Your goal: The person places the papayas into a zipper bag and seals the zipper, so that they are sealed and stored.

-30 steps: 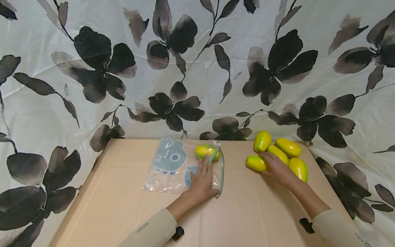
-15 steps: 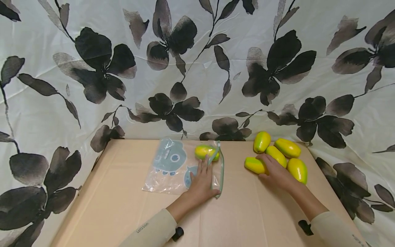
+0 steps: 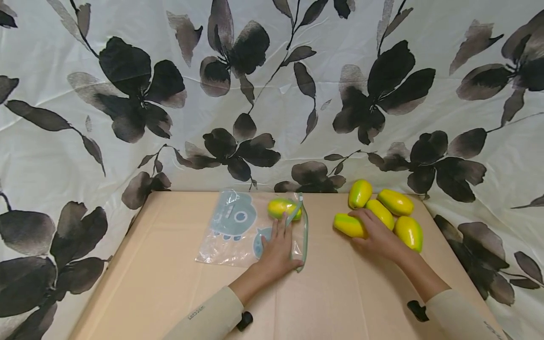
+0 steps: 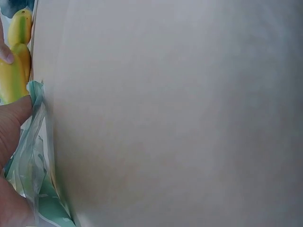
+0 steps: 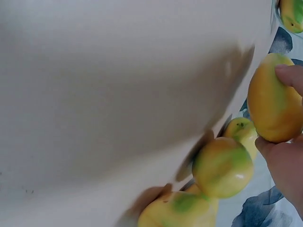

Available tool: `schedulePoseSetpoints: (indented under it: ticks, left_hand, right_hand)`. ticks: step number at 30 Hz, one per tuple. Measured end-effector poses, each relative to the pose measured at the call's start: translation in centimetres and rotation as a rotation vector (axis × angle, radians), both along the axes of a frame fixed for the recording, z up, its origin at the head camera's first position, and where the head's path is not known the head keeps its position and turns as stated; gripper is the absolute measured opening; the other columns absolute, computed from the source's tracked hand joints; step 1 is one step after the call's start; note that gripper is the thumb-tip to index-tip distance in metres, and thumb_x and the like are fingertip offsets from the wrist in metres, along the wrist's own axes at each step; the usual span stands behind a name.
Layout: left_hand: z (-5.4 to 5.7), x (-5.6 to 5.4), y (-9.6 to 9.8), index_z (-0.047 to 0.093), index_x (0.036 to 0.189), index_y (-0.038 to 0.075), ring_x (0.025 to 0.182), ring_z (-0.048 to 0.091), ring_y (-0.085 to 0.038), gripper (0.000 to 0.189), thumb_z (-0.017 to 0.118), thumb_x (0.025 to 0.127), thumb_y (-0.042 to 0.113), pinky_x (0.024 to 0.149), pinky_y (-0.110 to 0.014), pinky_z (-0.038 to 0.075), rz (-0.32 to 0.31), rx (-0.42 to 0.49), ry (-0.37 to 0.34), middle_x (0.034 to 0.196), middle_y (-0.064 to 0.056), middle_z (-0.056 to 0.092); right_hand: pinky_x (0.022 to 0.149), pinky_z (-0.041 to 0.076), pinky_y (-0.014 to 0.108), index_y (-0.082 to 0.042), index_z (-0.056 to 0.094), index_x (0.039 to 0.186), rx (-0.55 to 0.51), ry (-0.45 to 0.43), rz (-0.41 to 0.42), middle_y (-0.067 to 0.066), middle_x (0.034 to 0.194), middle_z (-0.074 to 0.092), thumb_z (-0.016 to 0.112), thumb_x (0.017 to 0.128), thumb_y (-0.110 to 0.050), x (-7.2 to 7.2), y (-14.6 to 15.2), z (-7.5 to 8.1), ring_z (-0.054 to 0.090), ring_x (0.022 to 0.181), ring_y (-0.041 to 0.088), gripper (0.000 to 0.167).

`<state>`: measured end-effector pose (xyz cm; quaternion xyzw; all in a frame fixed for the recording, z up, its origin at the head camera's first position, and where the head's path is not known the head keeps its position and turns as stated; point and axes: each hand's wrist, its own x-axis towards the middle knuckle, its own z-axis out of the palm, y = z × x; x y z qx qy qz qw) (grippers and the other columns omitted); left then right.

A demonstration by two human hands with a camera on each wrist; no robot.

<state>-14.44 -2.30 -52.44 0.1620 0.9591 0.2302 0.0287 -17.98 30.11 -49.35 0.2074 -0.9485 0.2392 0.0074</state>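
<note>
In the head view my right hand (image 3: 380, 238) grips a yellow-green mango (image 3: 347, 225) at the left of a group of several mangoes (image 3: 395, 203). The right wrist view shows this mango (image 5: 270, 101) between thumb and fingers, with others below it. My left hand (image 3: 276, 255) rests on a clear zip bag (image 3: 225, 250) with blue cartoon prints, its fingers straight across the bag near the green zip edge. Inside the bag, beyond those fingertips, lies one mango (image 3: 280, 207). In the left wrist view the left thumb (image 4: 19, 111) touches the bag's zip edge.
A light brown board (image 3: 161, 293) lies under everything. Behind it hangs a white cloth (image 3: 314, 156) with dark flower prints, which also shows on both sides. The ungripped mangoes sit close together near the board's back right corner.
My right hand has shifted slightly left with the gripped mango, which is now a little farther from the others. The left hand and the bag look unmoved.
</note>
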Motion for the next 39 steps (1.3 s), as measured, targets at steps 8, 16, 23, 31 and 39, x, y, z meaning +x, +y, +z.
schedulePoseSetpoints:
  ticks: [8, 16, 23, 31, 39]
  left_hand:
    - [0.0, 0.1, -0.2, 0.017, 0.165, 0.005, 0.160, 0.007, -0.042, 0.130, 0.094, 0.069, 0.049, 0.103, -0.085, 0.029, 0.003, -0.002, -0.019, 0.175, -0.010, -0.005]
    - [-0.1, 0.0, -0.3, 0.016, 0.165, 0.006, 0.160, 0.005, -0.042, 0.131, 0.094, 0.070, 0.049, 0.104, -0.085, 0.029, -0.001, -0.006, -0.035, 0.175, -0.009, -0.008]
    - [-0.1, 0.1, -0.3, 0.018, 0.165, 0.005, 0.160, 0.007, -0.043, 0.129, 0.093, 0.070, 0.051, 0.103, -0.084, 0.030, 0.000, -0.026, -0.023, 0.175, -0.009, -0.007]
    - [-0.3, 0.1, -0.1, 0.018, 0.165, 0.005, 0.160, 0.006, -0.042, 0.128, 0.092, 0.071, 0.052, 0.102, -0.084, 0.032, -0.018, -0.020, -0.022, 0.175, -0.009, -0.008]
    - [0.0, 0.3, -0.2, 0.019, 0.165, 0.005, 0.160, 0.005, -0.042, 0.126, 0.092, 0.072, 0.050, 0.103, -0.084, 0.030, -0.028, -0.017, -0.025, 0.175, -0.007, -0.009]
  right_hand:
    - [0.109, 0.045, 0.061, -0.007, 0.047, 0.143, -0.041, 0.014, 0.034, 0.019, 0.144, 0.049, 0.084, 0.080, -0.008, -0.4, -2.0, 0.1, 0.051, 0.130, 0.038, 0.073]
    - [0.114, 0.041, 0.059, -0.006, 0.044, 0.147, -0.097, -0.032, 0.057, 0.017, 0.147, 0.052, 0.086, 0.082, -0.012, -1.2, -4.5, 0.1, 0.051, 0.136, 0.038, 0.077]
    - [0.118, 0.037, 0.059, -0.006, 0.042, 0.150, -0.107, -0.116, 0.058, 0.017, 0.153, 0.049, 0.085, 0.086, -0.016, -2.0, -6.6, 0.4, 0.048, 0.139, 0.038, 0.077]
    - [0.116, 0.040, 0.058, -0.008, 0.046, 0.147, -0.119, -0.117, 0.022, 0.019, 0.146, 0.049, 0.086, 0.085, -0.017, -2.2, -7.3, -0.2, 0.050, 0.132, 0.037, 0.074]
    - [0.112, 0.044, 0.059, -0.013, 0.048, 0.148, -0.088, -0.159, 0.055, 0.020, 0.142, 0.046, 0.086, 0.085, -0.016, -2.1, -8.4, -0.5, 0.053, 0.125, 0.037, 0.074]
